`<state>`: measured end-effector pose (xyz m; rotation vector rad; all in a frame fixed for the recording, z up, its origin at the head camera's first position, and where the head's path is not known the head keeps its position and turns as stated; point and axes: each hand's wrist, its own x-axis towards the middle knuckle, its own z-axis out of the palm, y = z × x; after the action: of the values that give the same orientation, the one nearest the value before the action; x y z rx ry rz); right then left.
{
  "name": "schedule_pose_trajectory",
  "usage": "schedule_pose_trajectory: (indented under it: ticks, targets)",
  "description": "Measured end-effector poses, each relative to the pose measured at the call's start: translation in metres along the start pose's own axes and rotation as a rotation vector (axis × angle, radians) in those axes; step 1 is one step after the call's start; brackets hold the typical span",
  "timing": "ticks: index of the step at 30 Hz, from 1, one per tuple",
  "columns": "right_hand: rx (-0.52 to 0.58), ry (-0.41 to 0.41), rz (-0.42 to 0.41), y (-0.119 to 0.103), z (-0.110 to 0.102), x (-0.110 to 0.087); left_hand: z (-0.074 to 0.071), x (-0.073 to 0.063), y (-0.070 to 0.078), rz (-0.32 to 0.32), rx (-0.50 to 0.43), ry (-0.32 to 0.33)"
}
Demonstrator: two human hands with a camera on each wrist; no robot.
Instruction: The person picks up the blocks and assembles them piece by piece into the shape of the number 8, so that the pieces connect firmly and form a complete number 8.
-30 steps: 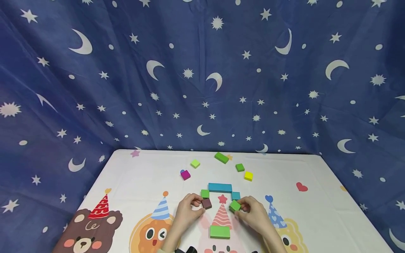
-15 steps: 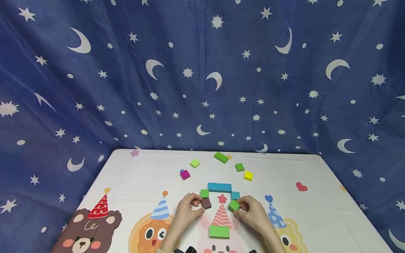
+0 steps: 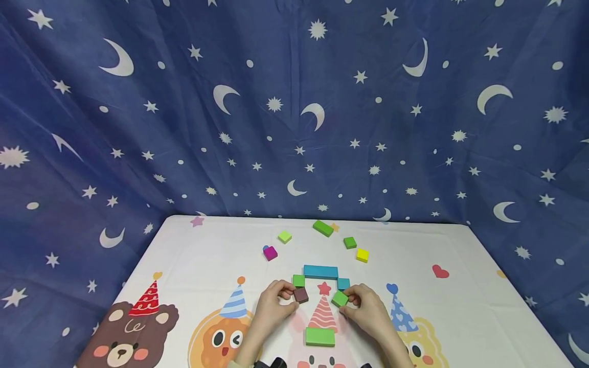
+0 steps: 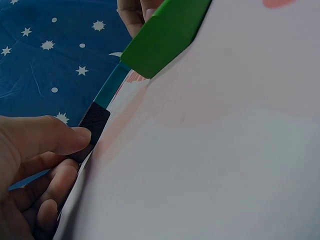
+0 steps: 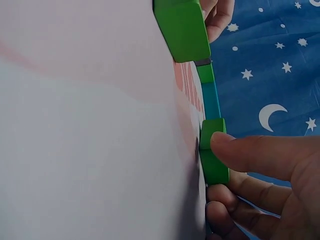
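My left hand (image 3: 273, 305) pinches a dark brown block (image 3: 301, 295) between thumb and fingers, just in front of a small green block (image 3: 298, 280). Across from it, my right hand (image 3: 369, 309) pinches a bright green block (image 3: 340, 299) set at an angle, close in front of a small teal block (image 3: 343, 284). A long blue block (image 3: 320, 272) lies behind, bridging the span between the two small ones. Nearer me, a light green rectangular block (image 3: 320, 337) lies between my wrists. In the right wrist view, my thumb presses the near face of the green block (image 5: 214, 166).
Farther back on the white printed tablecloth (image 3: 221, 255) lie a purple block (image 3: 270, 253), a lime block (image 3: 285, 236), a long green block (image 3: 323, 228), a small green cube (image 3: 350, 243) and a yellow block (image 3: 362, 255). A blue starry curtain (image 3: 294, 128) hangs behind the table.
The green block in my right hand has shifted very slightly left and turned a little. My left hand and the brown block stay in place.
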<state>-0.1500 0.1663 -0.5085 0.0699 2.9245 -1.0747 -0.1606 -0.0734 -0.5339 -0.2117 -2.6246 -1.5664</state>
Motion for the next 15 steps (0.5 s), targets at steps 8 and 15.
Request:
schedule_pose_trajectory:
  ticks: [8, 15]
  targets:
    - [0.008, 0.002, 0.019, 0.0002, 0.0009, 0.0005, -0.0006, -0.0007, 0.0011, 0.010, 0.002, 0.004]
    - [0.014, 0.004, 0.031, 0.0010, 0.0013, 0.0013, -0.0009, -0.0015, 0.0020, 0.021, -0.014, 0.008]
